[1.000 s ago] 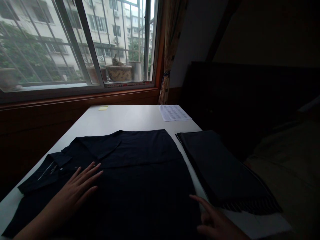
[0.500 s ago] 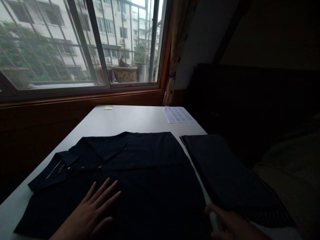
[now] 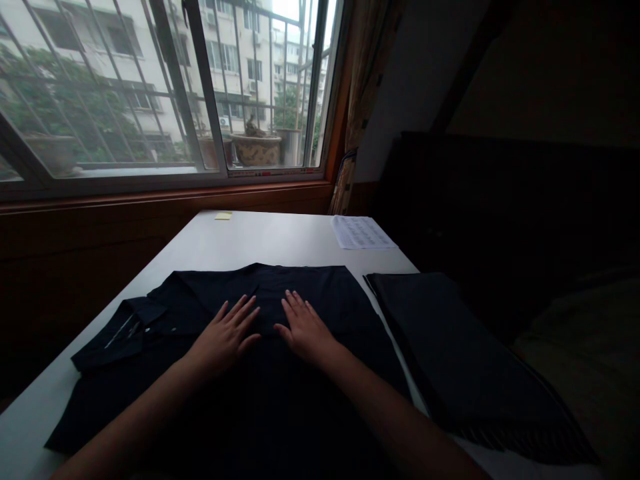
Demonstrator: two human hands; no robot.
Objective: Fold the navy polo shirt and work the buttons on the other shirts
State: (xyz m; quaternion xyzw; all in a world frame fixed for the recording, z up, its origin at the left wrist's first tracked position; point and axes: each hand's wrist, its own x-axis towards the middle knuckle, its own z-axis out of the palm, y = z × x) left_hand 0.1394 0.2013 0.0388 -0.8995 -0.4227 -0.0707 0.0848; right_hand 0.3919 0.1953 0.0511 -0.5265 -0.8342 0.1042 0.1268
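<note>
plainly, both forearms reach in from the near edge and slant toward each other, palms down. the left hand (image 3: 225, 337) lies flat with its fingers spread; the right hand (image 3: 307, 330) lies just to its right, flat too, its fingers closer together, the two thumbs pointing at each other across a small gap. beneath them is the dark shirt (image 3: 270, 393), laid out over the near part of the white table (image 3: 270, 240), collar to the left. outside the window, a patterned pot (image 3: 256, 151) holds a stubby plant (image 3: 253, 127). right of the shirt, a strip of table between them, lies a folded dark cloth (image 3: 465, 353) with fringe at its near end. printed paper (image 3: 364, 233) sits at the far right corner, a yellow note (image 3: 223, 216) at the far left. the far right of the room is too dark to make out.
</note>
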